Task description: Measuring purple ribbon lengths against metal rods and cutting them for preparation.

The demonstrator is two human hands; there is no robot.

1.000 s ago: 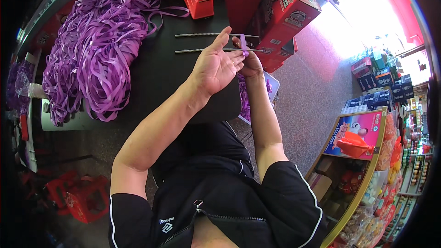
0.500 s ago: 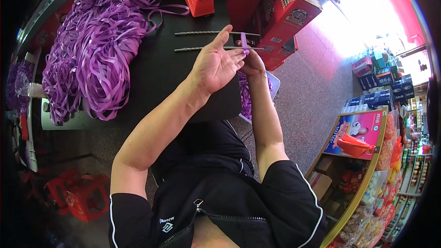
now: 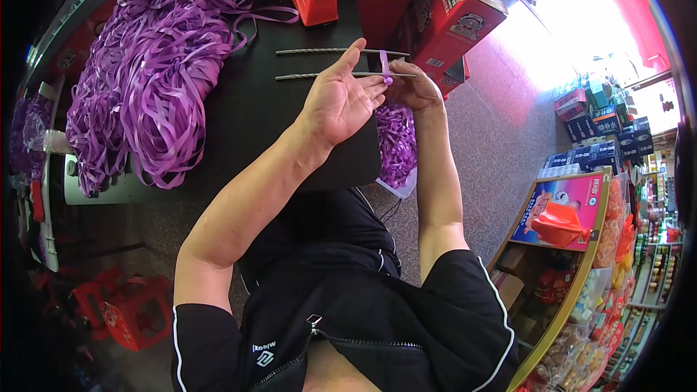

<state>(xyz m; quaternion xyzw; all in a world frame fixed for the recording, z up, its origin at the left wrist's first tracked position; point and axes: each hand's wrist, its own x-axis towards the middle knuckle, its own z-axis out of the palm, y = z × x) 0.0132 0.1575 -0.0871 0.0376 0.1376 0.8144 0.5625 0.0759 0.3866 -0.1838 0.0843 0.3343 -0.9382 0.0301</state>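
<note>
left hand [image 3: 337, 105]: wide, palm up toward the view, thumb well apart from the fingers. fingertips reach right, right beside a purple knot; whether any of them touch it, cannot tell. right hand [image 3: 420, 88]: half curled at the right end of the lower rod [image 3: 298, 77], fingers near the knot; grip cannot be made out. upper rod [image 3: 301, 51] runs roughly parallel, also twisted metal; left hand partly covers both. purple ribbon strip [image 3: 384, 64] spans the two rods, knotted at the lower one, between the hands. beneath: black table [image 3: 265, 138], with a big heap of purple ribbon [image 3: 167, 80] on the left and a red tape dispenser [image 3: 312, 0] at the back. by the right forearm, a pale tub [image 3: 408, 187] of purple ribbon pieces.
</note>
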